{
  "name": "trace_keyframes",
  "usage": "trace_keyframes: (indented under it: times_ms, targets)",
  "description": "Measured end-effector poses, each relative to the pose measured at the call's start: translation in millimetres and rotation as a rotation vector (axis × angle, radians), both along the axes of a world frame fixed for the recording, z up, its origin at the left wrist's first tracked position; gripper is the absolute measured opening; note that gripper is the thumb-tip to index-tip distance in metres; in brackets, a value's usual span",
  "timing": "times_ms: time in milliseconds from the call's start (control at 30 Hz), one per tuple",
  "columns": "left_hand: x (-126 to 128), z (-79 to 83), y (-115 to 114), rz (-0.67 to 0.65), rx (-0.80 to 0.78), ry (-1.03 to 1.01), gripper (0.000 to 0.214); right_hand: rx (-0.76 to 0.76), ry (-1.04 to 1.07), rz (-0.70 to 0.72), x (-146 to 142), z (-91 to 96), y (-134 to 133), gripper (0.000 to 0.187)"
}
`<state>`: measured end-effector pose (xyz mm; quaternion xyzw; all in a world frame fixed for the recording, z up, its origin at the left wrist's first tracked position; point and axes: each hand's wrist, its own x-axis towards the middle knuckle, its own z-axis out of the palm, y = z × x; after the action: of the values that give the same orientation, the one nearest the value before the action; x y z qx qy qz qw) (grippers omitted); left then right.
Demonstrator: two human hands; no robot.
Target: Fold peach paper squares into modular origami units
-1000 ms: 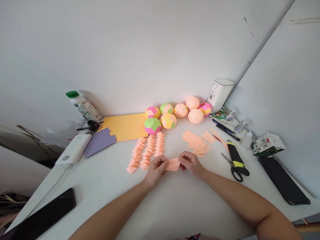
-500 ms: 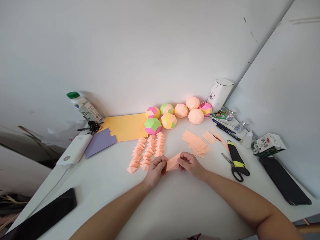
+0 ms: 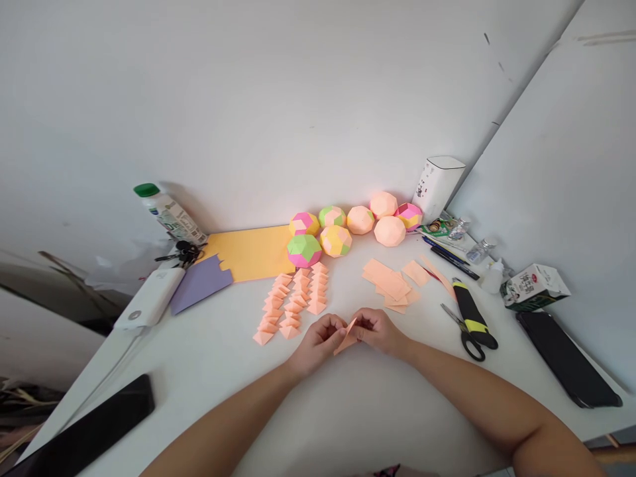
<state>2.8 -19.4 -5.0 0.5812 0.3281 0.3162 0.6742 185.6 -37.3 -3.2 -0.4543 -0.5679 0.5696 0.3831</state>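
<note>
My left hand and my right hand meet at the middle of the white table, both pinching one small peach paper piece folded into a narrow wedge. Just beyond my left hand lie rows of several folded peach paper units. A loose pile of flat peach paper squares lies beyond my right hand. Several paper balls, some peach and some multicoloured, sit at the back by the wall.
Scissors and a black-yellow utility knife lie right of my right hand. A milk carton, a black phone and pens are far right. Yellow and purple sheets, a power bank, keys and a bottle lie left; another black phone lies near the left edge.
The peach paper was a flat strip stretched between both hands; it has been folded together into a narrow wedge, and my hands have closed toward each other.
</note>
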Motion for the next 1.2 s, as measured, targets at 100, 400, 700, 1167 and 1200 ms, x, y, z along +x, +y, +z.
trace_keyframes:
  times_ms: [100, 400, 700, 1167, 1200]
  targets:
    - [0, -1.5, -1, -0.027, -0.027, 0.01, 0.03, 0.005, 0.006, -0.005, 0, -2.0, 0, 0.026]
    - [2, -6.6, -5, 0.046, 0.002, -0.01, 0.029, 0.031, -0.025, 0.001, 2, -1.2, 0, 0.027]
    - [-1, -16.8, -1, 0.17, 0.303, -0.014, 0.015, 0.024, -0.006, 0.058, 3, 0.9, 0, 0.021]
    - [-2, -17.9, 1, 0.063, 0.337, -0.07, 0.033, 0.082, -0.017, 0.034, 2, -0.8, 2, 0.026]
    - [-2, -18.4, 1, 0.071, 0.322, -0.057, 0.033, 0.079, -0.014, 0.031, 2, -1.3, 2, 0.025]
